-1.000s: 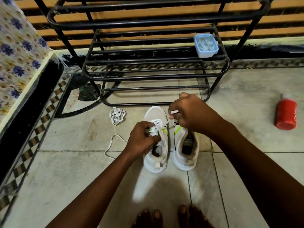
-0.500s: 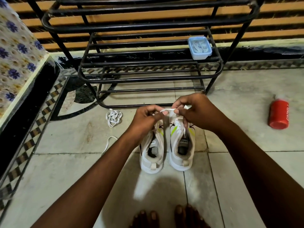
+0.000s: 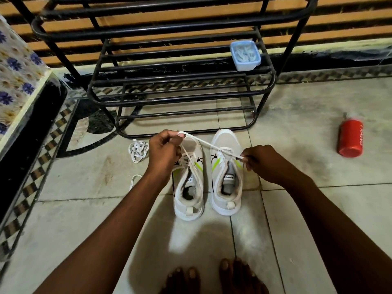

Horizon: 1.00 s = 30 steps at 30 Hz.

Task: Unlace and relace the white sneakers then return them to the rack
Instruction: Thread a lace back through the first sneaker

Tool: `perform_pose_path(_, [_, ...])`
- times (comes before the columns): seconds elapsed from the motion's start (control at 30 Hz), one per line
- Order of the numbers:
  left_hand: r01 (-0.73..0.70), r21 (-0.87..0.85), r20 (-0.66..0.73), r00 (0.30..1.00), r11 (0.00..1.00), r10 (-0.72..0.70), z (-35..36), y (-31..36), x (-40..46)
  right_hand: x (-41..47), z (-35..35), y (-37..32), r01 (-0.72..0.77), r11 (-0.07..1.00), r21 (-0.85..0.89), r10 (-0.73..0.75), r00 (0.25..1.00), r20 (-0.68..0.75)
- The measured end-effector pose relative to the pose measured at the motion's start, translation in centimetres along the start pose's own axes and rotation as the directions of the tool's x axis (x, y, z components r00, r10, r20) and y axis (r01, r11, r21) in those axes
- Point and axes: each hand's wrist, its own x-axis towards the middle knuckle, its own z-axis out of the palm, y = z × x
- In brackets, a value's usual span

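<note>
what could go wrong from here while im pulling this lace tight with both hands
1. The lace runs taut between the left hand and right hand; a hard pull might drag or tip the right sneaker, which nothing is holding down.
2. The stretched lace crosses over the left sneaker and could snag on it.
3. The loose lace on the floor might tangle underfoot.

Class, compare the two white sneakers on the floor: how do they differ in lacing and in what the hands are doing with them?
A lace runs taut through the right sneaker, pinched by the left hand and the right hand; the left sneaker is partly hidden by the left hand, its lace slack. Both stand upright, toes toward the rack.
</note>
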Motion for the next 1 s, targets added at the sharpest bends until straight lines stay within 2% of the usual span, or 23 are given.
perform_pose_path(0.13, [-0.069,0.051,-0.077,0.994,0.996,0.073,0.1,-0.7,0.3,0.1,1.8,2.4,-0.091,0.993,-0.075,0.095,0.994,0.048])
perform_pose_path(0.23, [-0.086,0.052,-0.063,0.994,0.995,0.090,0.1,-0.8,0.4,0.4,2.5,3.2,-0.140,0.986,-0.086,0.143,0.989,0.030])
perform_pose_path(0.4, [-0.146,0.148,0.099,0.986,0.978,0.132,-0.5,-2.1,0.1,0.8,2.0,1.2,-0.083,0.993,-0.081,0.059,0.965,-0.256])
perform_pose_path(0.5, [-0.213,0.304,0.091,0.977,0.929,0.194,-1.2,-3.2,-1.3,1.0,1.6,-0.9,-0.086,0.993,-0.080,0.064,0.967,-0.247])
perform_pose_path(0.6, [-0.208,0.357,0.042,0.977,0.910,0.207,-2.1,-4.0,-3.8,1.0,1.8,-3.3,0.073,0.996,0.059,-0.055,0.961,-0.269])
perform_pose_path(0.67, [-0.190,0.361,0.053,0.982,0.913,0.184,-2.4,-4.6,-5.0,0.9,2.3,-4.8,0.116,0.987,0.111,-0.079,0.954,-0.289])
perform_pose_path(0.77, [-0.178,0.436,0.096,0.984,0.882,0.150,-3.3,-5.9,-5.5,0.9,3.6,-6.9,0.142,0.972,0.187,-0.077,0.945,-0.319])
perform_pose_path(0.83, [-0.226,0.526,0.132,0.974,0.820,0.183,-3.6,-6.4,-5.4,0.9,4.0,-7.9,0.139,0.955,0.261,-0.050,0.945,-0.322])
perform_pose_path(0.93, [-0.323,0.597,0.185,0.946,0.734,0.265,-3.8,-6.7,-4.9,1.2,4.6,-9.2,0.105,0.853,0.512,0.022,0.972,-0.236])
perform_pose_path(1.0, [-0.322,0.599,0.192,0.947,0.733,0.258,-3.9,-6.8,-4.7,1.5,5.1,-9.7,0.077,0.781,0.620,0.052,0.981,-0.187])
